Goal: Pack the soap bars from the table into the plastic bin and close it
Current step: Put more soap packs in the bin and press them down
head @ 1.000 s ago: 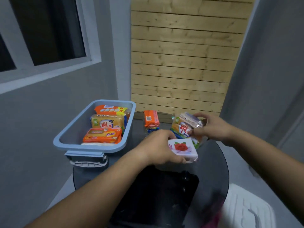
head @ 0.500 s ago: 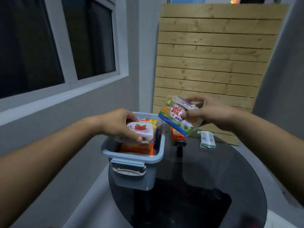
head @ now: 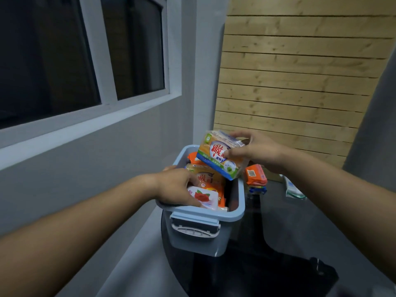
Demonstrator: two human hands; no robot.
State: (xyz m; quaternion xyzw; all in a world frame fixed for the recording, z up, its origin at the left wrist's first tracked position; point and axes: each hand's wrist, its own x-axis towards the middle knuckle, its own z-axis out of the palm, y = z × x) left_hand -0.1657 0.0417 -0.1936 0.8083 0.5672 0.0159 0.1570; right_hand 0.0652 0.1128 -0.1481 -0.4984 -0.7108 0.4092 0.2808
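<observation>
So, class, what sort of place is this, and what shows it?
Probably a home corner: a dark window, a wooden slat panel and a round black table bearing a plastic bin.

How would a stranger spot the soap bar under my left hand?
Find the blue plastic bin on the dark table. At its near end, the left hand holds a soap bar. It alone is white with a red rose, beside orange packs.
</observation>
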